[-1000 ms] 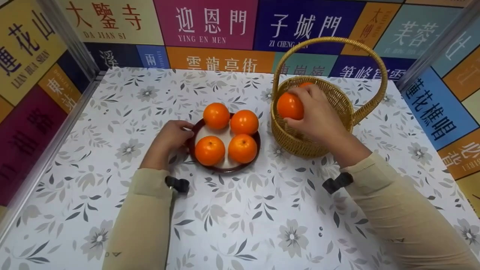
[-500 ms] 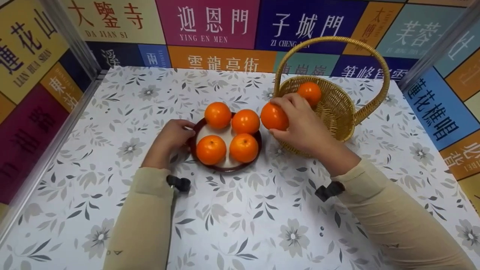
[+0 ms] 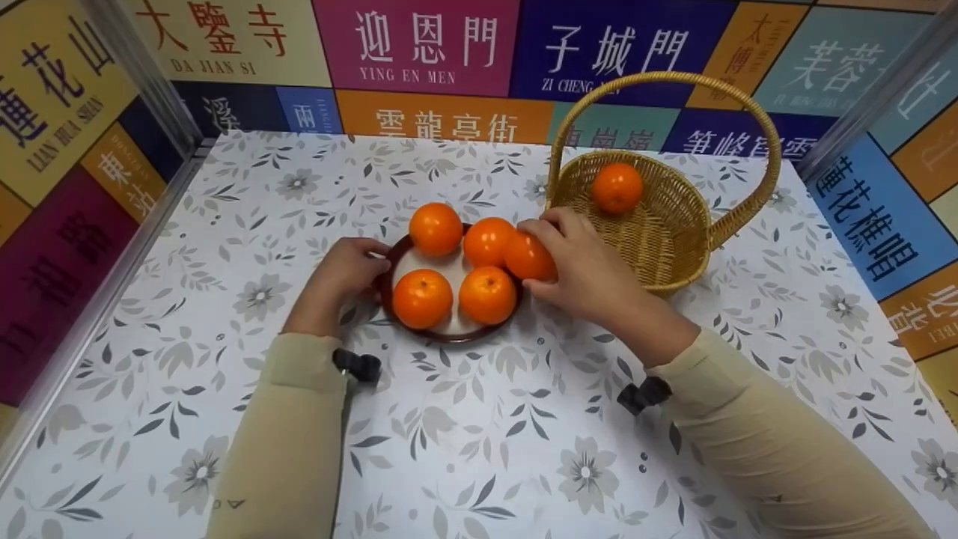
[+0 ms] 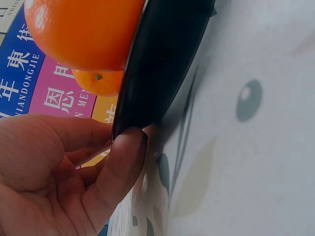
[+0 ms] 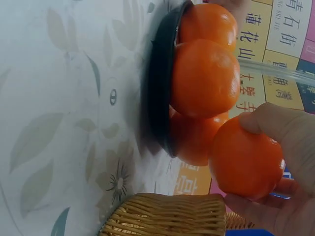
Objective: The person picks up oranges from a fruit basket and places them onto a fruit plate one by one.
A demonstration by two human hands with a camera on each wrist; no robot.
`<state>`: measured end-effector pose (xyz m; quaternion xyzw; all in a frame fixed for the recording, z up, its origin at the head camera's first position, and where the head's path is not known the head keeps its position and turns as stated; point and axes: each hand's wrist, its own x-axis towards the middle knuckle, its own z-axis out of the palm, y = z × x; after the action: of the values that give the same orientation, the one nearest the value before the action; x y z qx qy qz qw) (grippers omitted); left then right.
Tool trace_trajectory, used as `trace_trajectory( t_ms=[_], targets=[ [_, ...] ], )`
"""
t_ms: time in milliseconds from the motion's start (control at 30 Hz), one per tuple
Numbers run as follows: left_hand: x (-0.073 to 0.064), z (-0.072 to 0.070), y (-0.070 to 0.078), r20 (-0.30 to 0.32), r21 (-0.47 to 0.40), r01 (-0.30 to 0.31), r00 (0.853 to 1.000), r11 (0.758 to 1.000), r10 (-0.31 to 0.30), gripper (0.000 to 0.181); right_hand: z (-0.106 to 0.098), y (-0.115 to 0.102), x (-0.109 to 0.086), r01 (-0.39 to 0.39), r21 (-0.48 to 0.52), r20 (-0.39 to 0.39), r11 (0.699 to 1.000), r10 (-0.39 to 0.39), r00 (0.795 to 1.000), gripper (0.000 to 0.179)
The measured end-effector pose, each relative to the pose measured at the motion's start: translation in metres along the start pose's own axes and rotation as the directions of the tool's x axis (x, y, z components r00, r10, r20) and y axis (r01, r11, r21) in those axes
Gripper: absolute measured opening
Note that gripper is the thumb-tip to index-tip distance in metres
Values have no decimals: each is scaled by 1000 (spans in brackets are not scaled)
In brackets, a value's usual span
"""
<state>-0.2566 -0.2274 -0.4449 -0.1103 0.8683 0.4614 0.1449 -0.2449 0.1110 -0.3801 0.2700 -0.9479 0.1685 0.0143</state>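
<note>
My right hand grips an orange at the right rim of a round dish, dark red with a pale inside. Several oranges rest in that dish. In the right wrist view, the held orange is between thumb and fingers, above the wicker basket's rim and close to the dish's oranges. At the dish's left side, my left hand pinches the rim; the left wrist view shows thumb and fingers on the dark edge. The dish sits on the table.
A wicker basket with a tall arched handle stands right of the dish, one orange inside it. A flower-patterned cloth covers the table. Panels with printed characters close off the back and both sides.
My right hand has carried an orange out of the basket, leftward and toward me, to the dish's right edge. One orange in the basket has come into full view. My left hand stays put.
</note>
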Motion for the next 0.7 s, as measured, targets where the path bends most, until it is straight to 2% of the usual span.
trace_trajectory(
  t_ms=[100,367,700],
  targets=[
    [0,-1,-2,-8,30,-31,999,999,31,33,5,-2,-1,34,-22,-7,999,-34,999,68],
    [2,0,-1,0,1,21,1000,1000,-21,33,17,-2,-3,23,-34,34,999,-22,999,71],
    [1,-1,0,17,-35,33,999,999,-32,32,31,-2,-2,21,-16,53,1000,-20,998,71]
  ],
)
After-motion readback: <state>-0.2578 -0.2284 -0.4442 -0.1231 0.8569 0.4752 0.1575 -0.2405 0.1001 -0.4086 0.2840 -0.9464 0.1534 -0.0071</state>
